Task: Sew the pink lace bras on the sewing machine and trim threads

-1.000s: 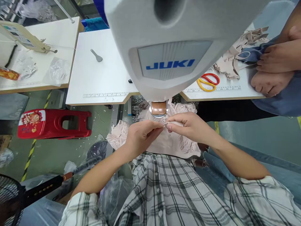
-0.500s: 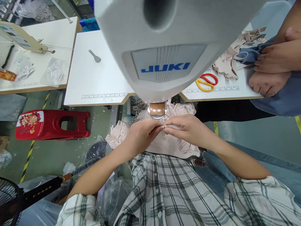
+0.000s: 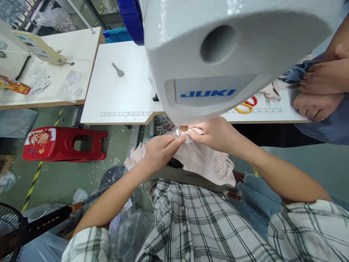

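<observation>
Two hands, left hand (image 3: 160, 152) and right hand (image 3: 215, 133), pinch one lace garment (image 3: 203, 163).

Both hands are now higher and tucked right under the sewing machine head (image 3: 218, 54); the left hand (image 3: 159, 151) and right hand (image 3: 215, 133) pinch the pale lace garment (image 3: 204, 163) against the metal plate (image 3: 180, 130).

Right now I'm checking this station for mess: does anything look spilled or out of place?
Yes: small pale scraps litter the green floor under the white table, near the red stool. The left hand and right hand pinch the pale fabric neatly at the sewing machine.
</observation>
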`<control>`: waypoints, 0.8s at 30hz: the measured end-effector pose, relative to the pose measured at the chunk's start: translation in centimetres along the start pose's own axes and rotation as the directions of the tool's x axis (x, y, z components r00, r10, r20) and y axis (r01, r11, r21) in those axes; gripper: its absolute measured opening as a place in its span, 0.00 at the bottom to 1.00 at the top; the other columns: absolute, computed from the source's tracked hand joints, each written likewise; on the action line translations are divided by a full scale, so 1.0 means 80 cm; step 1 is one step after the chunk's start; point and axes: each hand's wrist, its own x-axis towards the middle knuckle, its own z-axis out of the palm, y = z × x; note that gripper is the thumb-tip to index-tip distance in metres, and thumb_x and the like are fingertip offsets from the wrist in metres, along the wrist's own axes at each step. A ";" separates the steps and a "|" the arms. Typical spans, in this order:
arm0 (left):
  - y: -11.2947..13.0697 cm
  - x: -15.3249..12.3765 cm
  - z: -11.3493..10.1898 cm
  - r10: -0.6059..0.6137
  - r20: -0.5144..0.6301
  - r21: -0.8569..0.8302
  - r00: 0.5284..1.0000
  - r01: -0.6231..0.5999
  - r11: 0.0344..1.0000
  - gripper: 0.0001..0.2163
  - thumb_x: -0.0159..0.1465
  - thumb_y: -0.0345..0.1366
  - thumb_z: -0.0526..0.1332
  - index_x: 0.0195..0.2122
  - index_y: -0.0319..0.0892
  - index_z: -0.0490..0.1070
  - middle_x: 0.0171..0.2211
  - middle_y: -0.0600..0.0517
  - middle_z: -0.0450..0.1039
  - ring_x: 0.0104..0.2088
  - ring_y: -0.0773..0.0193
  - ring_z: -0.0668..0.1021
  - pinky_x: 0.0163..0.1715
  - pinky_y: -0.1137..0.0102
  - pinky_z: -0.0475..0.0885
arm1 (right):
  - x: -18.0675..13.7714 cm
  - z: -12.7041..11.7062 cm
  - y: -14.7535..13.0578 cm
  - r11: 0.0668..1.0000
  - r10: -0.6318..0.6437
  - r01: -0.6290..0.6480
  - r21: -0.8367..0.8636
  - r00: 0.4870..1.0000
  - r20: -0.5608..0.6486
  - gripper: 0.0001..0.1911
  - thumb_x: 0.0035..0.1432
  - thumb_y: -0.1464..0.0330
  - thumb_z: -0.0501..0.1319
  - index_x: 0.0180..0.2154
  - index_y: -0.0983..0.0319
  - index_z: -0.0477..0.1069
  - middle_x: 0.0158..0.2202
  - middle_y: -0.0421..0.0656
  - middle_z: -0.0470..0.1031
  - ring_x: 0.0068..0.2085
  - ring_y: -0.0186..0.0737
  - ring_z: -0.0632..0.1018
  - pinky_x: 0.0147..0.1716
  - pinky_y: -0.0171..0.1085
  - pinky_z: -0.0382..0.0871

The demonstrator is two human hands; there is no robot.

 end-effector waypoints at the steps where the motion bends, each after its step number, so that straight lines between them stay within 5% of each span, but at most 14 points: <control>1: -0.006 -0.001 0.001 0.072 -0.036 0.018 0.997 -0.071 0.997 0.14 0.71 0.29 0.52 0.50 0.48 0.74 0.25 0.56 0.74 0.25 0.69 0.73 0.27 0.73 0.63 | 0.000 0.000 -0.001 1.000 -0.001 0.001 -0.020 1.000 -0.001 0.16 0.56 0.72 0.54 0.18 0.61 0.55 0.19 0.35 0.53 0.23 0.31 0.54 0.27 0.39 0.45; 5: -0.017 0.003 0.000 0.229 -0.069 0.096 0.971 -0.222 0.970 0.13 0.68 0.26 0.55 0.51 0.42 0.72 0.27 0.55 0.74 0.24 0.69 0.72 0.26 0.72 0.63 | 0.001 -0.001 -0.004 0.999 0.000 0.000 -0.054 1.000 0.009 0.15 0.55 0.73 0.54 0.17 0.61 0.56 0.19 0.36 0.53 0.24 0.31 0.53 0.27 0.39 0.44; 9: -0.006 0.008 -0.007 0.188 0.012 0.185 0.982 -0.187 0.965 0.14 0.69 0.26 0.52 0.51 0.43 0.72 0.19 0.59 0.66 0.19 0.70 0.67 0.20 0.71 0.55 | -0.007 0.010 0.004 0.998 0.009 -0.010 -0.055 1.000 -0.019 0.13 0.61 0.69 0.55 0.26 0.62 0.72 0.25 0.41 0.70 0.29 0.36 0.66 0.30 0.37 0.53; 12: 0.010 0.011 -0.015 0.037 0.171 0.204 0.985 -0.072 0.976 0.16 0.69 0.27 0.50 0.52 0.44 0.70 0.19 0.58 0.66 0.18 0.69 0.66 0.18 0.69 0.48 | -0.024 0.035 0.017 0.989 -0.048 0.012 -0.146 0.969 -0.243 0.13 0.64 0.62 0.57 0.41 0.60 0.78 0.41 0.48 0.76 0.42 0.45 0.73 0.40 0.41 0.63; 14: 0.014 0.013 -0.019 -0.044 0.275 0.178 0.960 -0.006 0.984 0.16 0.68 0.27 0.49 0.53 0.43 0.69 0.21 0.57 0.68 0.19 0.68 0.68 0.17 0.69 0.47 | -0.035 0.054 0.025 0.967 -0.134 0.028 -0.254 0.902 -0.411 0.13 0.65 0.60 0.58 0.45 0.57 0.78 0.46 0.50 0.75 0.49 0.50 0.72 0.48 0.48 0.64; 17: -0.002 0.016 -0.022 0.010 0.316 0.107 0.949 -0.046 0.993 0.18 0.67 0.27 0.49 0.55 0.44 0.69 0.21 0.56 0.68 0.20 0.68 0.68 0.18 0.69 0.48 | -0.044 0.074 0.032 0.944 -0.221 0.046 -0.326 0.821 -0.527 0.11 0.66 0.63 0.58 0.45 0.53 0.79 0.44 0.48 0.74 0.49 0.49 0.72 0.53 0.51 0.62; 21: -0.037 0.024 -0.018 0.244 0.298 -0.010 0.923 -0.252 0.968 0.21 0.64 0.24 0.49 0.54 0.47 0.71 0.19 0.57 0.62 0.19 0.67 0.64 0.19 0.69 0.50 | -0.046 0.083 0.030 0.977 -0.139 0.031 -0.211 0.844 -0.518 0.12 0.66 0.66 0.57 0.45 0.53 0.78 0.36 0.44 0.74 0.39 0.42 0.75 0.43 0.43 0.69; 24: -0.040 0.029 -0.015 0.223 0.288 -0.019 0.931 -0.227 0.974 0.20 0.65 0.25 0.49 0.52 0.47 0.73 0.18 0.58 0.61 0.18 0.68 0.63 0.18 0.69 0.49 | -0.052 0.092 0.030 0.997 0.036 -0.002 0.073 0.879 -0.475 0.15 0.66 0.65 0.56 0.52 0.55 0.72 0.38 0.43 0.74 0.32 0.37 0.75 0.31 0.36 0.69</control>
